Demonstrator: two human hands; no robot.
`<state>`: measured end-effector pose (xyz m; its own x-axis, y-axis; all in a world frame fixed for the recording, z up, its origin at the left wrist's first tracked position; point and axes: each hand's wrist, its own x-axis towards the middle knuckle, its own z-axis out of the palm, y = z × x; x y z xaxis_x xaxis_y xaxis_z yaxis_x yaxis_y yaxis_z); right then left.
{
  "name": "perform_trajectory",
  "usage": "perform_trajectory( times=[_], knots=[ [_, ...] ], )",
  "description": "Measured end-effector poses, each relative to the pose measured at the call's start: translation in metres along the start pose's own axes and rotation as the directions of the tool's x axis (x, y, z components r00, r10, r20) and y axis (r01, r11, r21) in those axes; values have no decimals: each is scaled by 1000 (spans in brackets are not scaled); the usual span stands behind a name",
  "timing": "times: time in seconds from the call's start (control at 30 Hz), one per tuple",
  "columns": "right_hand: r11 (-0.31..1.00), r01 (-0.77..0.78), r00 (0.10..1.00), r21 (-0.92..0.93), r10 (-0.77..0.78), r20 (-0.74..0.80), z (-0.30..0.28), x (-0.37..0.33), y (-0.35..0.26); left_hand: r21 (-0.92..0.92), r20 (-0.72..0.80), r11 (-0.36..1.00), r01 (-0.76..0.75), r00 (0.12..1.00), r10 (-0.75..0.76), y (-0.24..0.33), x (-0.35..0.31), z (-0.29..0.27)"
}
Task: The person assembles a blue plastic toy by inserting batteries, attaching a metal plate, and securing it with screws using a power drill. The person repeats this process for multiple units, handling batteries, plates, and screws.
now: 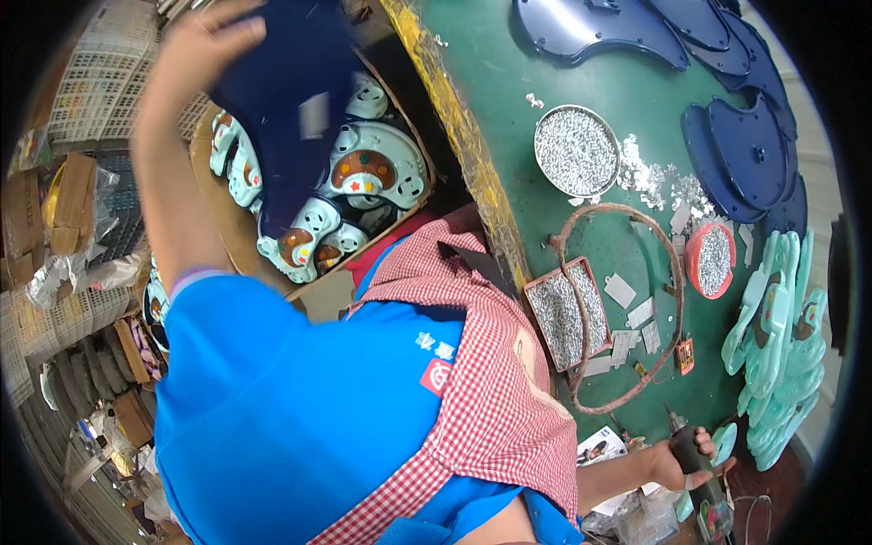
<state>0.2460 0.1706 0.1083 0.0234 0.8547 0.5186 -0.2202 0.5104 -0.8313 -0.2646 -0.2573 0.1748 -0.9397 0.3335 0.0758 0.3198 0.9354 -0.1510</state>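
Observation:
At the upper left, my left hand [213, 45] is raised, its fingers curled at the edge of a dark blue curved plastic panel [295, 100]; both are somewhat blurred. The panel hangs over a cardboard box [420, 136] of mint-green toy consoles [386, 163] with brown centres and coloured buttons, hiding part of them. At the lower right, my right hand [677, 465] is closed around a dark electric screwdriver [695, 454], its tip pointing up the green table [490, 54].
Screws fill a round tin [577, 150], a rectangular tray [568, 313] and a red bowl [710, 261]. A brown hoop [627, 400] lies among metal plates [620, 290]. More blue panels [745, 150] and mint-green parts [777, 336] are stacked at right. A yellow table edge [454, 118] borders the box.

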Motion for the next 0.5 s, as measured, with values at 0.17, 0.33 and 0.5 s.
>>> perform_trajectory(
  times=[0.17,0.33,0.5],
  knots=[
    [916,83,944,-392,-198,-262,-50,-19,37,110,21,953,281,958,-285,-39,-43,188],
    [743,-149,758,-653,-338,-558,-123,-26,54,-496,-230,831,-251,961,153,133,62,173],
    [-63,322,598,-945,-760,255,-55,-6,12,-263,-347,677,-687,722,598,330,165,157]
  ],
)
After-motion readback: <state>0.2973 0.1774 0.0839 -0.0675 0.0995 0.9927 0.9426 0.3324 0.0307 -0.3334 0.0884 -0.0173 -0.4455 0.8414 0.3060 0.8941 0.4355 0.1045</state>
